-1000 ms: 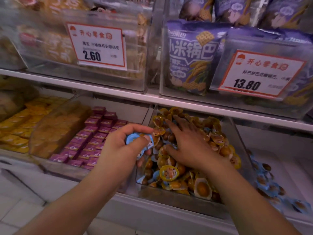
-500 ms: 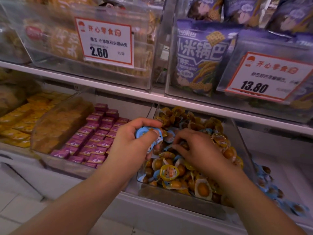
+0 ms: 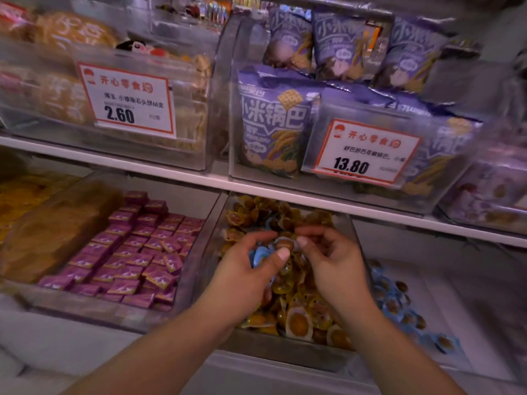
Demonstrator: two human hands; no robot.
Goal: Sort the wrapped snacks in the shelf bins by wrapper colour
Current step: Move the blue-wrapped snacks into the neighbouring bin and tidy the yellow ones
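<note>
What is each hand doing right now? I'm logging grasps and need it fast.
Left hand: grips blue-wrapped snacks.
Right hand: fingers curled, pinching a snack over the middle bin.

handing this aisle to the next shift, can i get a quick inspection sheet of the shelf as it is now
surface: white shelf carrying clear bins.
job's things: middle bin heaped with yellow-wrapped snacks; blue-wrapped snacks lie in the bin to its right.
clutter: purple packets, purple bags, two price tags.
hands: left hand holds blue-wrapped pieces; right hand pinches a wrapped piece above the heap.
cables: nothing seen.
surroundings: shop shelving; the picture is blurred.
</note>
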